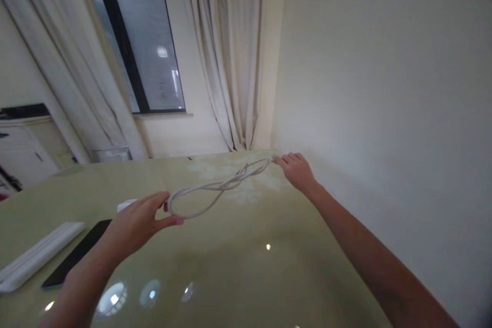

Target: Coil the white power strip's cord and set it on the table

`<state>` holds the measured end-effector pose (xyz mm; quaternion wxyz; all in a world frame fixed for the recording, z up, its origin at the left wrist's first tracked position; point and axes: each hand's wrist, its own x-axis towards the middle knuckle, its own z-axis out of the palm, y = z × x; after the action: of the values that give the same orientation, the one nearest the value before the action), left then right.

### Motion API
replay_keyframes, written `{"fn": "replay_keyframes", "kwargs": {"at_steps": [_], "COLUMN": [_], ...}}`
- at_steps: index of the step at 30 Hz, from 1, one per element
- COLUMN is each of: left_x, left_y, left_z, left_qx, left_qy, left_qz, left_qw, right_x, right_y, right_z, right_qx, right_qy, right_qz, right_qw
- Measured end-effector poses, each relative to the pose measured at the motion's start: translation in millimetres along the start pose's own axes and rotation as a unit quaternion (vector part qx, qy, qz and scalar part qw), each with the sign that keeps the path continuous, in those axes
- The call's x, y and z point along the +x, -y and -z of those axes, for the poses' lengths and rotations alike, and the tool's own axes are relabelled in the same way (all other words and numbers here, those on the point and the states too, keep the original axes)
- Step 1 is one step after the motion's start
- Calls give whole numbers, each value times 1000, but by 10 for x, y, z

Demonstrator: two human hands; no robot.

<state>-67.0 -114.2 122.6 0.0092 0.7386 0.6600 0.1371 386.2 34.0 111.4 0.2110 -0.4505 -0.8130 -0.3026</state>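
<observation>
A white cable (pixel 215 188), folded into a long loose loop, stretches above a glossy green tabletop (pixel 238 266). My left hand (pixel 140 223) pinches the near looped end between thumb and fingers. My right hand (pixel 298 170) is stretched far out toward the wall and grips the far end of the cable. The strands twist around each other near the middle.
A black phone (pixel 77 253) and a long white bar-shaped object (pixel 38 255) lie on the table at the left. A small white object (pixel 126 205) sits just behind my left hand. Curtains (pixel 230 51), a window and a plain wall border the table.
</observation>
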Motion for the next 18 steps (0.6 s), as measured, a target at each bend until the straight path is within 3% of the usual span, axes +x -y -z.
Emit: {"fn": "replay_keyframes", "kwargs": {"at_steps": [3, 7, 13, 18], "left_x": [-171, -325, -460, -577], "left_y": [-23, -124, -217, -315], "left_z": [-66, -132, -33, 22], "left_qx": [8, -29, -82, -128], "left_qy": [28, 35, 25, 64], "left_qz": [5, -27, -62, -71], "left_qw": [1000, 999, 994, 987], "right_x": [-140, -253, -321, -322], "right_y": [-246, -496, -788, -962], "right_z": [45, 176, 413, 570], "right_qx": [-50, -63, -55, -29], "right_qy": [23, 22, 26, 32], "right_qz": [98, 162, 205, 219], "right_qw": [994, 985, 977, 975]}}
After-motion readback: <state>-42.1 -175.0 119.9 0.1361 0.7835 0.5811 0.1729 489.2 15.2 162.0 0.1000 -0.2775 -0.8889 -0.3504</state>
